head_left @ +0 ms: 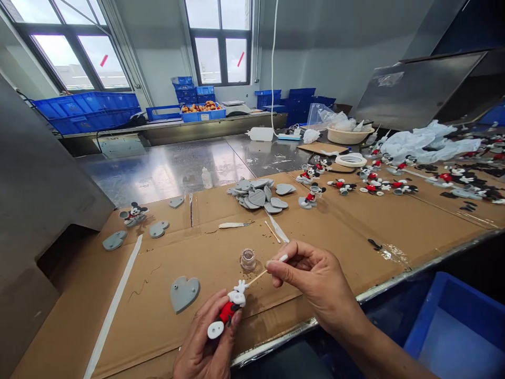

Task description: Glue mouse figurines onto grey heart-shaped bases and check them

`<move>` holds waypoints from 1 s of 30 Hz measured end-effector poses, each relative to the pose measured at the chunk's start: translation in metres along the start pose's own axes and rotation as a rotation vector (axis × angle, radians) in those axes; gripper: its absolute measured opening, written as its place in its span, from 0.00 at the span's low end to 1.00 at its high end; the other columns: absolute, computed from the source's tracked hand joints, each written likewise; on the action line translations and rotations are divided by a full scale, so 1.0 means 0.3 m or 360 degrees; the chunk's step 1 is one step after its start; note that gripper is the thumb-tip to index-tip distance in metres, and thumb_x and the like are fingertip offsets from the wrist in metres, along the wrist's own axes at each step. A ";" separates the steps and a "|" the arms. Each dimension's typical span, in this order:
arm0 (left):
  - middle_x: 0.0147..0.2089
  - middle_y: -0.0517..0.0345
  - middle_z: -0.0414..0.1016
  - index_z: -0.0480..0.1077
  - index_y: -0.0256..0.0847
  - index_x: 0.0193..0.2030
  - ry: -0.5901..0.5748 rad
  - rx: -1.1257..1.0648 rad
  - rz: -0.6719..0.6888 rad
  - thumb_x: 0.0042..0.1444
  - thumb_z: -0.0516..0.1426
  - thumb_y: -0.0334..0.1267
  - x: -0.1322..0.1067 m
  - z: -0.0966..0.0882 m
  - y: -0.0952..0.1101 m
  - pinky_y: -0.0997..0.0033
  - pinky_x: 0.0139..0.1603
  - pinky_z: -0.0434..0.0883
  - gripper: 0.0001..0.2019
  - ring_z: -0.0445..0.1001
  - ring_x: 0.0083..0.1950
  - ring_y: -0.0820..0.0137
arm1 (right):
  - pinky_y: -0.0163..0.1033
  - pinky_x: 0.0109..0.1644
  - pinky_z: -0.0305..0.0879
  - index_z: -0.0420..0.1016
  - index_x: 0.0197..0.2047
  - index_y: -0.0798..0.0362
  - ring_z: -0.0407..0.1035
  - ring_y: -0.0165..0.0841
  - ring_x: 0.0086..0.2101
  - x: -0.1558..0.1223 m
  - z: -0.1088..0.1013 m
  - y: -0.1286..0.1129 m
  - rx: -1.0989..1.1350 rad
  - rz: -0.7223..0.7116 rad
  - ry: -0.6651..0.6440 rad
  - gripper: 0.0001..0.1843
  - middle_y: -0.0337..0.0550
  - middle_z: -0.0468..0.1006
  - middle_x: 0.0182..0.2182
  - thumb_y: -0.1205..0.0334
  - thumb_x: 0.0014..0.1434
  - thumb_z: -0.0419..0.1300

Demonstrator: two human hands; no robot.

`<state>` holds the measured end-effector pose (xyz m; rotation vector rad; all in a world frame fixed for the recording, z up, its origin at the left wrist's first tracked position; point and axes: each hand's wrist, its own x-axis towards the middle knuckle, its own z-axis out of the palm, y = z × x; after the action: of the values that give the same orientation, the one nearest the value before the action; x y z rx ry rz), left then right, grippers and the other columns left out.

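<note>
My left hand [211, 339] is closed around a small red, white and black cartoon mouse figurine [228, 311], held over the table's front edge. One white sole of the figurine faces me, and its white glove points up and right. Between thumb and fingers, my right hand [315, 276] pinches a cotton swab [258, 277], whose thin tip touches or nearly touches the glove. Just beyond stands a small open glass jar [248, 260]. A grey heart-shaped base [185, 293] with small pegs lies left of the figurine.
A pile of grey hearts [256, 195] sits mid-table, near a white-handled knife [234, 225] and another swab [272, 231]. Several figurines [371, 184] lie at the right. One assembled figurine [134, 214] stands far left. A blue bin [453, 326] is below the table edge.
</note>
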<state>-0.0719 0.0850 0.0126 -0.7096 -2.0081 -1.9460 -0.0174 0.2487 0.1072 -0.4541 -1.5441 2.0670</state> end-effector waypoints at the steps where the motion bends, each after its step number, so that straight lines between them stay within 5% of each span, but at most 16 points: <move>1: 0.46 0.63 0.81 0.78 0.48 0.43 0.0002 -0.0014 -0.0002 0.54 0.64 0.38 0.000 0.000 0.001 0.79 0.54 0.69 0.09 0.78 0.47 0.71 | 0.28 0.27 0.68 0.73 0.22 0.55 0.70 0.25 0.20 -0.011 0.005 -0.001 0.0021 0.0027 -0.0018 0.17 0.35 0.76 0.19 0.61 0.37 0.77; 18: 0.47 0.65 0.81 0.78 0.51 0.45 -0.0034 0.0008 0.0038 0.55 0.64 0.35 0.001 -0.011 0.002 0.80 0.55 0.68 0.11 0.77 0.49 0.72 | 0.29 0.28 0.70 0.73 0.21 0.55 0.70 0.26 0.21 -0.028 0.031 0.002 -0.0066 0.0140 -0.0092 0.18 0.35 0.74 0.19 0.59 0.36 0.78; 30: 0.46 0.66 0.81 0.77 0.52 0.45 -0.0041 0.0059 0.0183 0.57 0.63 0.41 0.004 -0.007 -0.029 0.83 0.54 0.69 0.09 0.78 0.46 0.74 | 0.34 0.31 0.69 0.73 0.25 0.54 0.71 0.30 0.24 0.078 -0.033 0.056 -0.0421 -0.0261 0.0134 0.17 0.39 0.77 0.22 0.51 0.47 0.72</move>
<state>-0.0778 0.0834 0.0058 -0.8255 -1.9666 -1.8394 -0.0343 0.2665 0.0893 -0.4859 -1.7501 1.7079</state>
